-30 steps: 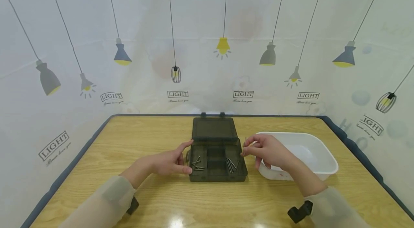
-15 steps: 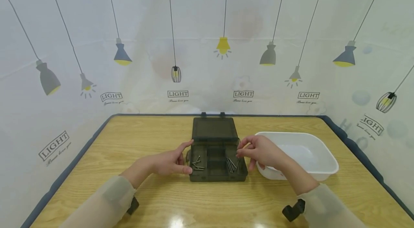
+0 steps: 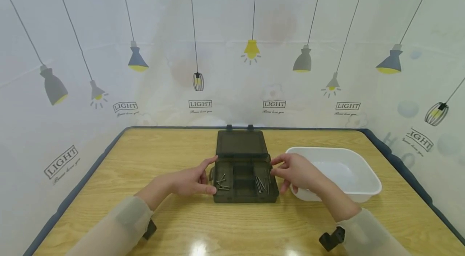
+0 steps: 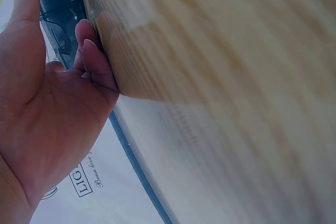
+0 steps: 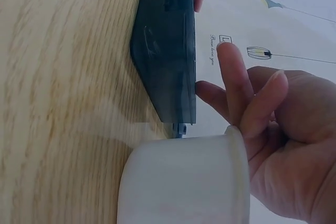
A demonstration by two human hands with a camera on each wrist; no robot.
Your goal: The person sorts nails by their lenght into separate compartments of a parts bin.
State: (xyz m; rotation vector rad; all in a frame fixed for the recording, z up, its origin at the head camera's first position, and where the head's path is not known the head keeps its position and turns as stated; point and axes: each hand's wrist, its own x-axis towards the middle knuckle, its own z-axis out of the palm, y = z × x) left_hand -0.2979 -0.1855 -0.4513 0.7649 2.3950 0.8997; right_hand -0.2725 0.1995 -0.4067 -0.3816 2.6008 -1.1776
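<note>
A dark translucent plastic case (image 3: 242,183) lies with its lid (image 3: 241,143) swung back, away from me. Several short metal pieces like screws or nails (image 3: 223,182) sit in its left compartment, and longer thin ones (image 3: 259,184) in the right compartment. My left hand (image 3: 189,181) touches the case's left side, thumb at the near corner and index finger farther back, both extended. At the case's right edge is my right hand (image 3: 299,172). In the right wrist view its thumb and fingers (image 5: 235,74) stand apart, with nothing visible between them.
A white plastic basin (image 3: 363,175) stands right of the case, partly behind my right hand and forearm. The wooden table (image 3: 160,223) ends at a dark edge against a lamp-printed backdrop (image 3: 225,13).
My right hand, pinching a thin metal piece upright earlier, moved left over the case's right compartment, then slightly back right. The piece no longer shows in its fingers. The left hand stays put.
</note>
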